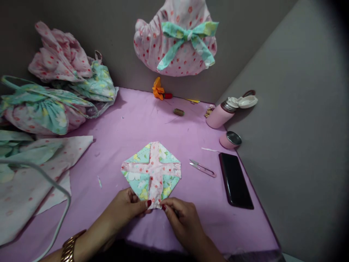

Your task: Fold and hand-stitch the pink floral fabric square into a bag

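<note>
A folded fabric piece (155, 169) lies at the front middle of the table, mint floral corners around a pink floral cross. My left hand (131, 204) grips its near left edge, thumb on top and fingers beneath. At the near right corner, my right hand (180, 213) pinches the same cloth between thumb and forefinger. Whether a needle or thread is also in those fingertips is too small to tell. Thread snips (203, 168) rest to the right of the cloth, apart from both hands.
Several pink and mint fabric bundles (46, 109) and loose cloth (35, 189) fill the left side, with a grey cable (58, 187) in front. A phone (236, 181), a pink bottle (221, 114) and its cup (230, 139) stand right. A thread spool (179, 112) lies at the back.
</note>
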Motion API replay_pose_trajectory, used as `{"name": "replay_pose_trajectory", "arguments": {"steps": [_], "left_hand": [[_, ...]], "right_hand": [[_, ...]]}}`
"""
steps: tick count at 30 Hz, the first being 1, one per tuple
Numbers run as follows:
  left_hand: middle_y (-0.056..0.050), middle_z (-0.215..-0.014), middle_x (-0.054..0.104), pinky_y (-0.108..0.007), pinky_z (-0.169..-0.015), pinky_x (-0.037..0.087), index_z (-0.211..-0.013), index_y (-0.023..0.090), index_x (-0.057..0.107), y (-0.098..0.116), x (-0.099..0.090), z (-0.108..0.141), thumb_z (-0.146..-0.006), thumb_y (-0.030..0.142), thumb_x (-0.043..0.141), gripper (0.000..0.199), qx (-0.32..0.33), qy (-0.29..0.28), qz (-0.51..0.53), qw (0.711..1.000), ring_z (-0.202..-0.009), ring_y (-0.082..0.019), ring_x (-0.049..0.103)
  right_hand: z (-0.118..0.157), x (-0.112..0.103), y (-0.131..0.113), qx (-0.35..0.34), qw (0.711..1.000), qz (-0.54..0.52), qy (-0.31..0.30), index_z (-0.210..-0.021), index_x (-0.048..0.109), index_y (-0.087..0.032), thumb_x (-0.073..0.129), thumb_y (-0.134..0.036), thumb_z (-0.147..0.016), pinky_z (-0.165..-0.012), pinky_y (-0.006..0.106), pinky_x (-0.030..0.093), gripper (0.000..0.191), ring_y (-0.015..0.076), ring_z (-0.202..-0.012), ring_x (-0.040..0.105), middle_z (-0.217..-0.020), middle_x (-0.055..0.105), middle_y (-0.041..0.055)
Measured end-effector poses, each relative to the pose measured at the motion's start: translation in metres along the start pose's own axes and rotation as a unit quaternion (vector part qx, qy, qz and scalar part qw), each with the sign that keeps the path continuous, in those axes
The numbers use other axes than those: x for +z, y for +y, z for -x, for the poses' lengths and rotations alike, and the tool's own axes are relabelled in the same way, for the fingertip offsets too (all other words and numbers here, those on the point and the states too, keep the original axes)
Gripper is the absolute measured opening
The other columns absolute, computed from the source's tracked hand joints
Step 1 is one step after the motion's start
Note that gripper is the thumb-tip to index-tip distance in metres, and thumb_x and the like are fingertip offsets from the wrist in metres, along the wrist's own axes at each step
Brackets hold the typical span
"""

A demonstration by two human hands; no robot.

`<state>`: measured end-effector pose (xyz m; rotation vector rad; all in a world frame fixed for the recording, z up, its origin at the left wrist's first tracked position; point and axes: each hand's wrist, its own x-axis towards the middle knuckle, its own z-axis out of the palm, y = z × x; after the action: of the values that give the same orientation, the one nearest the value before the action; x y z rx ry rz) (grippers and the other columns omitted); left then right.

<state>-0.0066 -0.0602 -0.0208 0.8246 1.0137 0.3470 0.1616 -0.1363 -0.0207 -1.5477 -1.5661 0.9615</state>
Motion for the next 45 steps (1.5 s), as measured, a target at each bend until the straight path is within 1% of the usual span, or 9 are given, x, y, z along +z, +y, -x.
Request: {"name": "replay_pose_trajectory", "arguments": {"steps": [3,10,16,19,28,32,35,38,45], "left_hand": [[0.001,-0.057,0.060,-0.024,-0.052,0.032,-0.069,0.014,0.058,-0.001,0.000,-0.001,-0.061,0.031,0.070,0.022,0.010,-0.007,-0.001,1.000,-0.051,-0.011,0.047],[0.002,-0.055,0.059,-0.024,-0.054,0.033,-0.068,0.015,0.058,-0.002,0.000,-0.001,-0.060,0.033,0.071,0.024,0.013,-0.004,-0.004,1.000,-0.052,-0.011,0.048],[0.001,-0.059,0.060,-0.025,-0.056,0.033,-0.071,0.014,0.058,-0.003,0.000,-0.001,-0.063,0.031,0.069,0.022,0.017,-0.014,-0.004,1.000,-0.055,-0.012,0.048],[0.002,-0.059,0.059,-0.026,-0.057,0.034,-0.069,0.014,0.058,-0.001,0.000,-0.001,-0.064,0.030,0.069,0.020,0.019,-0.016,0.000,1.000,-0.056,-0.012,0.048],[0.000,-0.061,0.062,-0.027,-0.060,0.037,-0.073,0.014,0.060,-0.002,-0.001,0.001,-0.065,0.028,0.068,0.017,0.023,-0.011,-0.011,1.000,-0.057,-0.013,0.051],[-0.001,-0.062,0.062,-0.028,-0.063,0.039,-0.070,0.016,0.059,-0.002,-0.001,0.001,-0.065,0.028,0.067,0.015,0.034,-0.022,-0.011,0.999,-0.060,-0.015,0.053],[-0.001,-0.063,0.063,-0.030,-0.066,0.040,-0.072,0.016,0.060,-0.003,-0.002,0.002,-0.066,0.028,0.067,0.015,0.045,-0.030,-0.005,0.999,-0.062,-0.016,0.054],[0.000,-0.064,0.061,-0.029,-0.065,0.039,-0.073,0.016,0.060,-0.004,-0.002,0.001,-0.066,0.027,0.066,0.015,0.045,-0.027,-0.009,0.999,-0.061,-0.015,0.052],[0.001,-0.061,0.058,-0.028,-0.063,0.037,-0.070,0.016,0.057,0.000,0.000,0.001,-0.066,0.028,0.066,0.015,0.044,-0.032,-0.002,0.999,-0.059,-0.014,0.050]], "right_hand": [[0.001,0.001,0.000,0.004,1.000,-0.009,0.009,-0.087,0.065,-0.018,0.048,-0.014,-0.083,-0.061,0.018,0.043,0.018,0.0113,-0.066,0.063,-0.076,0.069,0.0007],[0.002,0.005,0.000,-0.012,0.999,0.034,-0.015,-0.088,0.065,-0.018,0.046,-0.013,-0.083,-0.060,0.020,0.042,0.020,0.0129,-0.065,0.062,-0.075,0.069,0.0013],[0.000,0.004,0.000,-0.020,0.998,0.050,-0.020,-0.088,0.064,-0.017,0.045,-0.013,-0.083,-0.060,0.020,0.042,0.020,0.0132,-0.065,0.062,-0.076,0.068,0.0024],[0.000,0.003,0.000,-0.022,0.997,0.062,-0.035,-0.090,0.063,-0.018,0.045,-0.013,-0.084,-0.061,0.020,0.042,0.020,0.0135,-0.066,0.062,-0.077,0.068,0.0024],[-0.001,0.002,-0.003,-0.007,0.993,0.095,-0.070,-0.089,0.062,-0.019,0.042,-0.014,-0.085,-0.063,0.022,0.042,0.020,0.0146,-0.069,0.063,-0.079,0.068,0.0026],[-0.003,0.001,-0.009,-0.017,0.989,0.111,-0.091,-0.094,0.060,-0.021,0.040,-0.013,-0.086,-0.064,0.022,0.042,0.023,0.0145,-0.072,0.063,-0.083,0.068,0.0024],[-0.004,0.001,-0.012,-0.013,0.987,0.125,-0.100,-0.092,0.060,-0.021,0.040,-0.012,-0.086,-0.064,0.022,0.041,0.023,0.0149,-0.072,0.063,-0.082,0.068,0.0024],[-0.006,0.002,-0.011,-0.003,0.989,0.113,-0.093,-0.088,0.061,-0.020,0.042,-0.013,-0.086,-0.062,0.022,0.041,0.021,0.0142,-0.069,0.062,-0.079,0.068,0.0020],[-0.009,0.001,-0.007,0.044,0.995,0.037,-0.078,-0.080,0.064,-0.017,0.045,-0.014,-0.084,-0.058,0.020,0.041,0.020,0.0123,-0.060,0.058,-0.069,0.065,0.0010]]}}
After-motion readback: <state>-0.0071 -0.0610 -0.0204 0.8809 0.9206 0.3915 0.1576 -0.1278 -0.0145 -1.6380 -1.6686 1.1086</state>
